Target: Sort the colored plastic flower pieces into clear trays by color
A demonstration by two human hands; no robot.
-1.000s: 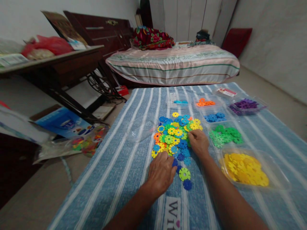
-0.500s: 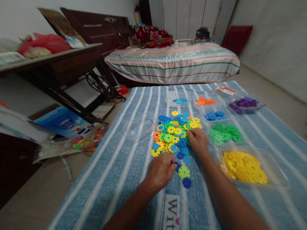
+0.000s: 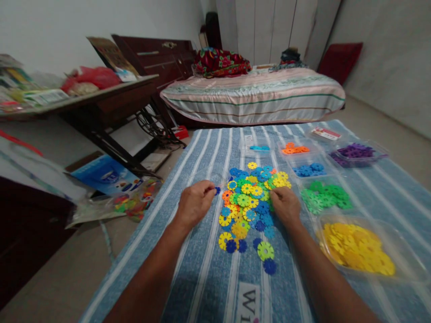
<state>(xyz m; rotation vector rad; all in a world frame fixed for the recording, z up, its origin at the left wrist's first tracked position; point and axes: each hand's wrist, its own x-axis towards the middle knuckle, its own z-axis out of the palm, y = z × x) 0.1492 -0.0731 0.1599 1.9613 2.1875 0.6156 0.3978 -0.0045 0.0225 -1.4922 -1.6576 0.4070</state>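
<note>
A loose pile of notched plastic flower discs in yellow, blue, green and orange lies on the striped cloth. Just left of the pile, my left hand pinches a dark blue flower disc between thumb and forefinger. My right hand is at the pile's right edge with its fingers closed; whatever they grip is hidden. Nearer to me lie a light green disc and a dark blue disc. Behind my left hand, a clear plastic tub is faintly visible and partly covered.
Clear tubs stand along the right, holding yellow discs, green discs, blue discs, orange discs, purple discs and light blue discs. A bed is beyond the table; a cluttered sewing table stands left.
My left hand has moved left and farther out from the pile's near edge, carrying a dark blue disc. My right hand stays by the right edge. The view has shifted slightly.
</note>
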